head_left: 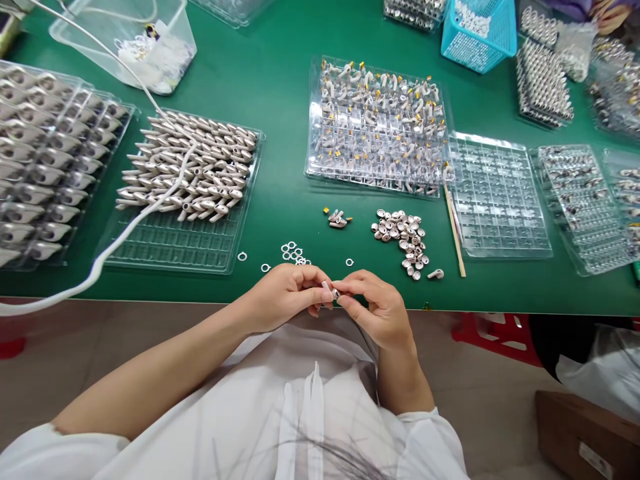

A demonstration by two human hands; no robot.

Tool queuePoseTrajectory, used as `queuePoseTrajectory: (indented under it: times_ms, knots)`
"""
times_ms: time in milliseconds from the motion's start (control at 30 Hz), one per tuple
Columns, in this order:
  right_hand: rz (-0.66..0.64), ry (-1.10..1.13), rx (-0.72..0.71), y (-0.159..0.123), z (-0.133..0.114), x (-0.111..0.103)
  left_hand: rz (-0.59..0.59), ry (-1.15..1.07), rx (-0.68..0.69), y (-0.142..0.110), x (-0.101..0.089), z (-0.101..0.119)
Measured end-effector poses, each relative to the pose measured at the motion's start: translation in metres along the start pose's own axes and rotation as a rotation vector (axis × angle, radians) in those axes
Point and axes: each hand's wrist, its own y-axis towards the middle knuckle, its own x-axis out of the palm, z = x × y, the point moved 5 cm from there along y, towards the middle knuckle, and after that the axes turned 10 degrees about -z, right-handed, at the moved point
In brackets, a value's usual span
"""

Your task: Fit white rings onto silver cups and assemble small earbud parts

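Note:
Close together at the table's front edge, my two hands pinch one small silvery earbud housing [335, 293] between them. My left hand [287, 293] grips its stem side with thumb and fingertips. On the opposite side, the thumb and forefinger of my right hand [377, 303] close on its rounded end. Just beyond my left hand lie several white rings [295, 252], with one more ring [349, 262] off to the right. A pile of small silvery cup-shaped shells [405, 237] sits past my right hand. A few housings with yellow tabs [339, 219] lie ahead of both hands.
A tray of stemmed housings [190, 167] stands left under a white cable [135, 227]. Clear trays with yellow-tabbed parts [377, 127] are stacked ahead. A wooden stick [456, 233] lies beside a clear tray [503, 197]. Another person's hand [611, 15] shows far right, past a blue basket [493, 47].

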Motion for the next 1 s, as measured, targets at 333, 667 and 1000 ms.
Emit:
queuePoseTrajectory:
  times_ms: [333,667,1000]
  knots:
    - [-0.041,-0.042,-0.009,0.0,-0.003,0.0,-0.017,-0.029,-0.023,0.002,0.0,-0.005]
    - [0.007,-0.049,-0.054,0.002,-0.008,0.003,-0.139,-0.169,-0.078,0.004,0.001,-0.01]
    - [0.202,0.112,0.104,-0.002,0.012,0.012,0.167,0.179,0.209,-0.002,-0.002,-0.008]
